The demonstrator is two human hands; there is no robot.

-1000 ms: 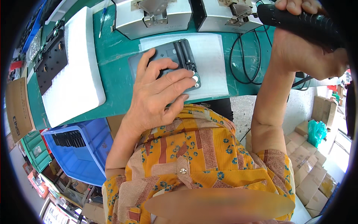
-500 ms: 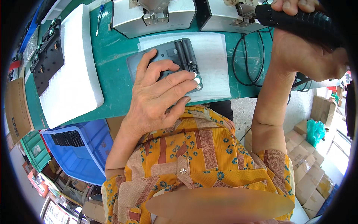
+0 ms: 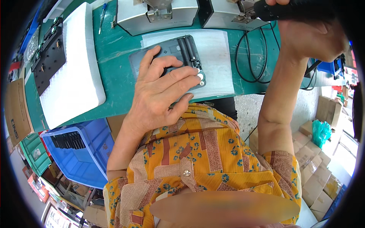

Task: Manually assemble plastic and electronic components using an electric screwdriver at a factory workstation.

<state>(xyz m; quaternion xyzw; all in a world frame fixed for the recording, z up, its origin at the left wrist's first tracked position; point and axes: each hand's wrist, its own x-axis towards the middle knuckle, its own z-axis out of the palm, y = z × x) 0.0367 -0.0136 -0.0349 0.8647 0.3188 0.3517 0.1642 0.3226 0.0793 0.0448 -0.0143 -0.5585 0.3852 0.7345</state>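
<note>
The left hand [image 3: 161, 93] lies flat, fingers spread wide, pressing a dark grey plastic panel [image 3: 173, 57] down onto a white foam sheet [image 3: 216, 60] on the green workbench [image 3: 114, 76]; nothing is pinched, the palm simply pins the part, probably so it cannot slide while it is worked on. Just past the fingertips, at the panel's near right corner, sit two small round white fittings [image 3: 200, 78], left uncovered by the spread of the fingers. The right hand [image 3: 311, 38] is raised up and to the right of the panel, closed around the black barrel of a powered screwdriver [image 3: 292, 9], held clear of the part; its tip is out of view. Black cables [image 3: 254, 57] loop on the bench between the two hands. Beyond the left hand's fingers stand two grey metal machines [image 3: 159, 15]. Off to its left lies a thick white foam block [image 3: 72, 68] carrying a black plate [image 3: 47, 60], and below that a blue bin [image 3: 80, 152] of dark parts.
</note>
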